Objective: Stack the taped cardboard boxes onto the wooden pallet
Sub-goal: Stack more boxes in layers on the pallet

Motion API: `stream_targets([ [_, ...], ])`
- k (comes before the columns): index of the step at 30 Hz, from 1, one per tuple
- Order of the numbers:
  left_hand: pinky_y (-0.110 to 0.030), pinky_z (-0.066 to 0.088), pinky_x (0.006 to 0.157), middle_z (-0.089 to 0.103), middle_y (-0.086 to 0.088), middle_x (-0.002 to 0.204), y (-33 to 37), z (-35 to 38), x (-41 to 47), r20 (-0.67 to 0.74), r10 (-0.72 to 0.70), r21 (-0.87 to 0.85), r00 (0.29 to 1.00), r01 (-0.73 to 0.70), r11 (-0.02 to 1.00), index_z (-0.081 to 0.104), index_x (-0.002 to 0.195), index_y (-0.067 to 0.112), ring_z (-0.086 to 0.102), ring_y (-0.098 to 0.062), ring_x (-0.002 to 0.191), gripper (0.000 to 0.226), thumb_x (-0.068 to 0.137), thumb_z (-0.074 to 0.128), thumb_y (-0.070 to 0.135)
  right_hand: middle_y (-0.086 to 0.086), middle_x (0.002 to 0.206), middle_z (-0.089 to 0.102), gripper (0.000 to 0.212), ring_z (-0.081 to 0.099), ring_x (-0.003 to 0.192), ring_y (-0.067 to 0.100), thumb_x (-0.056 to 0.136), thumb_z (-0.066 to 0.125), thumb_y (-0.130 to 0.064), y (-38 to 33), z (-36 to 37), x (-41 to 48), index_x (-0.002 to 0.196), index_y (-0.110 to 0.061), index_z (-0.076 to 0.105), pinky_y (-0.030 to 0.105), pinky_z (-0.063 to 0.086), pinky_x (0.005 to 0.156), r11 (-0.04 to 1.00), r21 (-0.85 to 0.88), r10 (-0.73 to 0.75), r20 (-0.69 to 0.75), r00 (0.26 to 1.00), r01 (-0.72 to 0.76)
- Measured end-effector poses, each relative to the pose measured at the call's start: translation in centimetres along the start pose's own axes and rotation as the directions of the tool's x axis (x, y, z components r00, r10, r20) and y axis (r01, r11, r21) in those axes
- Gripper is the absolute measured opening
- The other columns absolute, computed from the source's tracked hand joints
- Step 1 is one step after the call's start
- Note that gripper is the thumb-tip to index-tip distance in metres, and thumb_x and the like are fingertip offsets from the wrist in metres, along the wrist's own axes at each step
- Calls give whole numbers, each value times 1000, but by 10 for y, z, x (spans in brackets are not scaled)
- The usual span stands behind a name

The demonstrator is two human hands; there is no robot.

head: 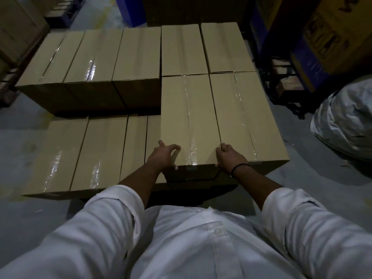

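Note:
A long taped cardboard box (189,117) lies on the upper layer of the stack, its near end toward me. My left hand (164,156) grips its near left corner, fingers curled over the top and thumb on the end face. My right hand (229,158) grips the near right corner, between this box and the neighbouring box (247,117). Several more taped boxes (92,59) fill the upper layer behind and to the left. A lower row of boxes (80,154) lies at the front left. The pallet under the stack is hidden.
Grey floor (18,141) runs along the left and right of the stack. A crumpled plastic-wrapped bundle (346,121) sits at the right. Yellow printed cartons (332,37) on a dark pallet stand at the back right, brown cartons (18,29) at the back left.

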State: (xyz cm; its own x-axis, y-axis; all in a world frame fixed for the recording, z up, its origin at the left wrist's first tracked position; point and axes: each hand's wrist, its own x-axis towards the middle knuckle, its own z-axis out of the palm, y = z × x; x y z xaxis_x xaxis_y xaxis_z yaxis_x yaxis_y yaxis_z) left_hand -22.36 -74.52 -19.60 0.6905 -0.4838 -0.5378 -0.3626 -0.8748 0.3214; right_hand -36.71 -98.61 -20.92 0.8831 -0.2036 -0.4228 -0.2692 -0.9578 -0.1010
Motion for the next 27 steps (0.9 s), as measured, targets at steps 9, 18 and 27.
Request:
stream_targets([
  [9,-57,38,115,-5,-16,168,9,-9,-15,38,-3,55,999,1,998,28,157,34,22,-45,148,103,74,89,36,17,165,8,71,14,151,32,97,62,-29,-1,-10,-12,154,-10,24,47,33,118,995,99,2,17,1000,-4],
  [18,-52,35,114,5,-8,170,49,-14,-68,-74,59,52,996,-55,997,37,154,34,20,-37,152,83,84,80,41,14,167,7,69,17,152,30,100,56,-36,-13,-22,-53,158,-17,22,46,33,118,969,248,11,-13,1000,-7],
  [27,-46,36,115,21,-7,168,105,7,-122,-98,193,37,976,-190,981,47,150,31,33,-33,147,67,89,74,42,11,166,14,62,19,151,29,102,52,-35,5,-21,-142,156,-15,28,43,30,119,925,375,122,-130,984,-65],
])
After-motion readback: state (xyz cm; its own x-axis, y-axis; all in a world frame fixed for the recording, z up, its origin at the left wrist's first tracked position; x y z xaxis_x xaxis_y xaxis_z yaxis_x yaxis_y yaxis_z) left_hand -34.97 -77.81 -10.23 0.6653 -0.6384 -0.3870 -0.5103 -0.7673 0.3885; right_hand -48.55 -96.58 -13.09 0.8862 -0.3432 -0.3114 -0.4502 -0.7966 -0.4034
